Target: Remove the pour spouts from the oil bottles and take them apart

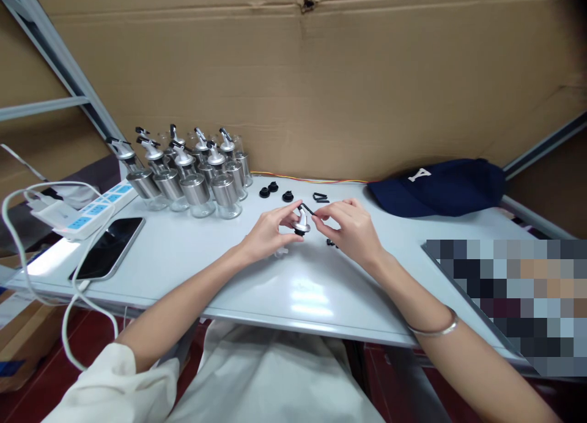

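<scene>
My left hand grips a silver pourer spout with a black base, holding it upright a little above the table. The fingers of my right hand pinch a thin black lever at the spout's top. Whether the lever is fixed to the spout, I cannot tell. Behind my hands lie several black stoppers and some loose black strips. Small black parts show partly beneath my right hand, and clear plastic pieces lie partly hidden under my left.
Several glass and steel bottles with pourers stand at the back left. A power strip and a phone with white cables lie at the left. A navy cap rests at the back right, near a pixelated area. Cardboard walls the back.
</scene>
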Tool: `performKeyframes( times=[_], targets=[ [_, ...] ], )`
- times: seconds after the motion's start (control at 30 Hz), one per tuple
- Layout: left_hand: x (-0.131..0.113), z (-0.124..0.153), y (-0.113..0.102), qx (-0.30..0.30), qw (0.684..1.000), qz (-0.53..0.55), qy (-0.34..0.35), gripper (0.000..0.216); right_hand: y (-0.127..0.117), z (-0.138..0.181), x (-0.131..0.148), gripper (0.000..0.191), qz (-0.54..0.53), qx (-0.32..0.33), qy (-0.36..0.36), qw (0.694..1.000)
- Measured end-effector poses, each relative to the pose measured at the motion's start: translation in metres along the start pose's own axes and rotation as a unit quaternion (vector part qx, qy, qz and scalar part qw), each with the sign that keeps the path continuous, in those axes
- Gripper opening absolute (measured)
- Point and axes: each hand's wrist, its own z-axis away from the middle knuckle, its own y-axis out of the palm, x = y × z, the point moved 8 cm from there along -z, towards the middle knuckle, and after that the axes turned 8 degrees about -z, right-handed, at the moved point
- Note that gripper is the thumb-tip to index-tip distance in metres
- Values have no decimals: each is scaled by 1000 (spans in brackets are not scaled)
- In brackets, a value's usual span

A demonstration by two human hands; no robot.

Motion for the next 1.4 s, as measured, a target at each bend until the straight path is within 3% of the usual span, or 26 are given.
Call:
performKeyframes(
  times=[0.2,0.5,0.7,0.93,1.23,1.3,1.4],
  targets=[
    [0,0,1,-1,1000,14,3,73,-9,-2,7,17,12,-35,-16,999],
    [-1,1,-1,-10,1000,19,-1,72,-4,-1,2,11,-31,-6,1,999],
    [-2,1,-3,-20,1000,13,1,68,4,1,3,41,-95,38,-5,995],
    [-3,0,0,-11,999,28,10,70,1,1,-9,24,-186,5,98,978],
    [-5,2,-2,-23,999,21,16,69,2,4,-18,22,-255,-22,150,955],
    [-5,1,-5,-32,999,15,17,68,5,4,-15,27,-271,-13,135,953],
    [-4,0,-10,-51,998,16,20,67,10,2,-6,51,-267,18,85,960]
  ],
)
